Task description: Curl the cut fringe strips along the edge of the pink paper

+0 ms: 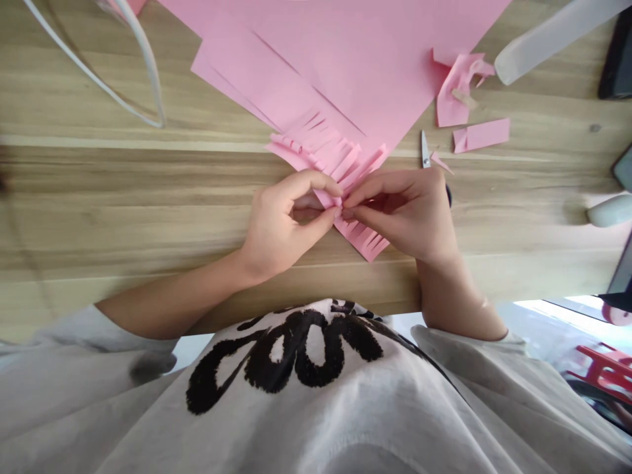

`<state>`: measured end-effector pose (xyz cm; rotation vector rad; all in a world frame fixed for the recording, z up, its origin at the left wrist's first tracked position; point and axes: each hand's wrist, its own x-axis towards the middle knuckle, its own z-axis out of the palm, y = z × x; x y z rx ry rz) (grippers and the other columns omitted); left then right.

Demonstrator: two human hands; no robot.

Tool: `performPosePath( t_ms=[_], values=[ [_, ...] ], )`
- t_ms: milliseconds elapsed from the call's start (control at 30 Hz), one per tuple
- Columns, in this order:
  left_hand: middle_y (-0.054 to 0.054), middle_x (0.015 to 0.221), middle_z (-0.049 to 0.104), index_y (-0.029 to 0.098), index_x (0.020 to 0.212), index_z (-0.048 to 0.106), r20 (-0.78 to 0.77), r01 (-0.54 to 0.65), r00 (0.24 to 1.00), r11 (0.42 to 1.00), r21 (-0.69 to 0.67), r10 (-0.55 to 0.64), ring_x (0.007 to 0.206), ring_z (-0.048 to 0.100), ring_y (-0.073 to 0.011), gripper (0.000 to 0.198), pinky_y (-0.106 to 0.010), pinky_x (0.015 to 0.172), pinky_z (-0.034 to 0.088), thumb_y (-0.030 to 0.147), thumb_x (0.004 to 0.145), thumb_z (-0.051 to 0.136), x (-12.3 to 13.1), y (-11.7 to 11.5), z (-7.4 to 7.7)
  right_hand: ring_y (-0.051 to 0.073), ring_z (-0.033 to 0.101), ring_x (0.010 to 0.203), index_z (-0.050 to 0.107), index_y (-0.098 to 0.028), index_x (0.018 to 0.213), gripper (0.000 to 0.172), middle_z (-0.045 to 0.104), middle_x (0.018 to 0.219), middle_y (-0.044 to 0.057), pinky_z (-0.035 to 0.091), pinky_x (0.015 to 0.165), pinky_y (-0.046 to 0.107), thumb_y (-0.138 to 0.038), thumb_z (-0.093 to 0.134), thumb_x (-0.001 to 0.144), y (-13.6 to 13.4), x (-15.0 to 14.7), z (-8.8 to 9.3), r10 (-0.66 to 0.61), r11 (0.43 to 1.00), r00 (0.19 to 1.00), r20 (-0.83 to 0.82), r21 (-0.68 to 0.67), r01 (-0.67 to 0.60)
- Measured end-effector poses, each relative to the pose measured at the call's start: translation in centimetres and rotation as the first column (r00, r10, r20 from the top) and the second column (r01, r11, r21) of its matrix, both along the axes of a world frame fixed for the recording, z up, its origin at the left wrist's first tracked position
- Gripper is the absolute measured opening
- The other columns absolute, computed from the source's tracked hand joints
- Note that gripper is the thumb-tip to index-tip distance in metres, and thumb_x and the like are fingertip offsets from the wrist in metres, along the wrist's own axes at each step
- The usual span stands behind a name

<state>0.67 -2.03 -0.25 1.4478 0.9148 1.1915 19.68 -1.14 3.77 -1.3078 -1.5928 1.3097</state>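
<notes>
Two hands [274, 227] [412, 210] on one fringed strip [328, 153]

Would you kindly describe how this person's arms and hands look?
The left grip and right grip are bare hands, with no gloves or rings visible. Loose, pale grey sleeves leave the forearms uncovered; the shirt bears a black looped print.

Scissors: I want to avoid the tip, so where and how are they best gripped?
Likely by the dark handle, from the right: the blades point forward, and the right hand crowds the handle's left side, hiding part of it.
</notes>
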Motion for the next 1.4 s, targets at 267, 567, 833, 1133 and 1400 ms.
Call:
performPosePath(
  t_ms=[267,567,833,1133,1400],
  values=[
    [0.0,0.09,0.076,0.023,0.096,0.073,-0.004,0.005,1.0,0.999,-0.033,-0.006,0.073,0.075,-0.0133,0.018,-0.022,0.068,0.066,0.013,0.082,0.078,0.0,-0.07,0.19,0.013,0.071,0.07,0.079,-0.02,0.073,0.014,0.078,0.075,0.0,0.057,0.062,0.026,-0.006,0.078,0.074,0.0,-0.2,-0.01,-0.004,1.0,1.0,-0.011,-0.001,0.004],
    [0.0,0.087,0.077,0.02,0.097,0.076,0.035,-0.029,0.999,0.999,-0.019,0.03,0.072,0.077,-0.0105,0.023,-0.012,0.07,0.064,0.007,0.078,0.076,0.06,0.05,0.22,0.013,0.072,0.071,0.08,-0.021,0.073,0.015,0.078,0.076,0.0,0.059,0.065,0.026,-0.006,0.083,0.072,-0.08,-0.19,0.04,-0.029,0.999,0.999,-0.041,-0.026,0.028],
    [0.0,0.088,0.078,0.023,0.098,0.075,-0.016,-0.07,0.998,0.996,-0.054,0.069,0.075,0.077,-0.0139,0.019,-0.02,0.069,0.067,0.014,0.081,0.078,0.09,-0.2,0.08,0.016,0.075,0.077,0.081,-0.022,0.081,0.016,0.081,0.083,0.001,0.062,0.067,0.03,-0.008,0.076,0.076,-0.11,-0.25,0.11,-0.003,1.0,1.0,-0.014,-0.02,0.003],
    [-0.001,0.088,0.077,0.025,0.097,0.072,-0.03,-0.026,0.999,0.997,-0.073,0.024,0.07,0.075,-0.0147,0.015,-0.025,0.065,0.067,0.022,0.084,0.078,-0.02,-0.18,0.18,0.014,0.072,0.07,0.08,-0.021,0.075,0.011,0.079,0.076,0.001,0.058,0.062,0.027,-0.01,0.079,0.074,-0.23,-0.21,-0.04,-0.045,0.999,0.999,-0.022,0.001,0.045],
    [-0.002,0.091,0.076,0.025,0.098,0.072,-0.013,-0.002,1.0,0.997,-0.082,0.001,0.073,0.075,-0.0157,0.016,-0.027,0.066,0.067,0.021,0.083,0.078,0.01,-0.2,0.09,0.012,0.067,0.064,0.077,-0.021,0.07,0.016,0.077,0.072,0.0,0.053,0.057,0.027,-0.006,0.075,0.071,-0.34,-0.6,-0.04,-0.063,0.998,0.998,-0.012,-0.007,0.063]
  ],
)
